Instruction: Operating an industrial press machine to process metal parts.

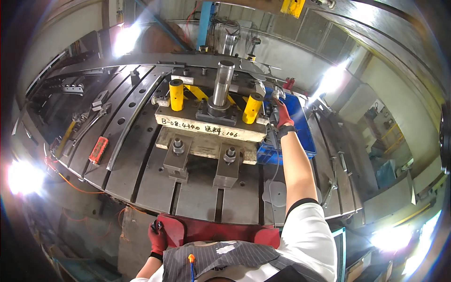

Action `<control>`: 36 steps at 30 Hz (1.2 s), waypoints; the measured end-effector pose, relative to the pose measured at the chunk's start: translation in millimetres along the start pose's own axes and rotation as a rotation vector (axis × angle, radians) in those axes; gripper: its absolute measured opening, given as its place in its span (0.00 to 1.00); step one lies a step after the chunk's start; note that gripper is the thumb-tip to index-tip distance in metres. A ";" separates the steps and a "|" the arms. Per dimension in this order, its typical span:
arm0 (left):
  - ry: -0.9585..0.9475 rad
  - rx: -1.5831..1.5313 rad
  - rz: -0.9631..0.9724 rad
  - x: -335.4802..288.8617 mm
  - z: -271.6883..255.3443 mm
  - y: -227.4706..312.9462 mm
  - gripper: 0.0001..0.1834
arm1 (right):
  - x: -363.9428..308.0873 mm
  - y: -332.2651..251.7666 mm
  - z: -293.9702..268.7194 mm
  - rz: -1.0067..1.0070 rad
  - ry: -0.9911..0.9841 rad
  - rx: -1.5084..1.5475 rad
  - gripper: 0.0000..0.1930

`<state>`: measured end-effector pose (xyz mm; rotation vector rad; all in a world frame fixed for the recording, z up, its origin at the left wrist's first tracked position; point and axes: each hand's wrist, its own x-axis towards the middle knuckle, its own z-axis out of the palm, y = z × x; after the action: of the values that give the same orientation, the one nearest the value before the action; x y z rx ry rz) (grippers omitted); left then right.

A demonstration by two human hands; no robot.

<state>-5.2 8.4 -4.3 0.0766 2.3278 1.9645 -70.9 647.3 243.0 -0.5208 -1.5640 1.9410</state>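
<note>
The right hand (284, 121), red-gloved, reaches to the die set's (211, 129) right end; whether its fingers are clamped on the silver fitting (278, 92) beside their tips cannot be told. The left hand's (158, 238) fingers look curled; their grip is unclear. Just left of the right fingers stands a yellow post (252, 108); around their right, a blue plastic crate (306, 140).

The right hand (284, 119) is beside the die (210, 128), near the blue bin (306, 137). The left hand (158, 238) is beside the red panel (211, 229). Yellow posts (176, 96) flank a column (223, 84).
</note>
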 end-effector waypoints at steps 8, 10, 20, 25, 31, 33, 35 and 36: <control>0.018 0.112 0.093 -1.4 -0.3 13.2 0.06 | 40.1 8.6 9.9 -0.051 -0.200 -0.385 0.12; 0.006 0.124 0.074 -5.2 -1.5 26.3 0.06 | 41.8 8.1 12.3 -0.430 -0.128 -1.072 0.12; -0.009 0.085 0.027 -3.7 -10.0 1.4 0.05 | 45.9 44.7 22.5 -0.450 0.069 -0.508 0.13; 0.011 0.039 -0.022 -3.7 -13.3 -7.5 0.06 | 51.0 52.4 24.8 -0.446 0.108 -0.545 0.12; 0.001 0.050 0.022 -1.9 -14.1 -20.9 0.05 | 41.2 41.9 19.1 -0.404 0.071 -0.535 0.11; -0.024 0.009 0.060 2.5 -4.0 -16.7 0.05 | 40.8 34.1 -5.4 -0.529 0.131 -0.834 0.10; -0.012 -0.022 -0.016 -3.6 -10.2 -8.5 0.05 | 31.2 20.8 21.2 -0.533 -0.042 -0.696 0.10; 0.040 -0.005 -0.036 -14.1 -23.5 -14.0 0.05 | 7.2 0.0 65.0 0.102 -0.164 -0.189 0.10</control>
<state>6.7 -18.4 -13.7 -0.0051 2.3312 1.9733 -117.2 603.9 258.6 -0.5394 -1.8706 1.9647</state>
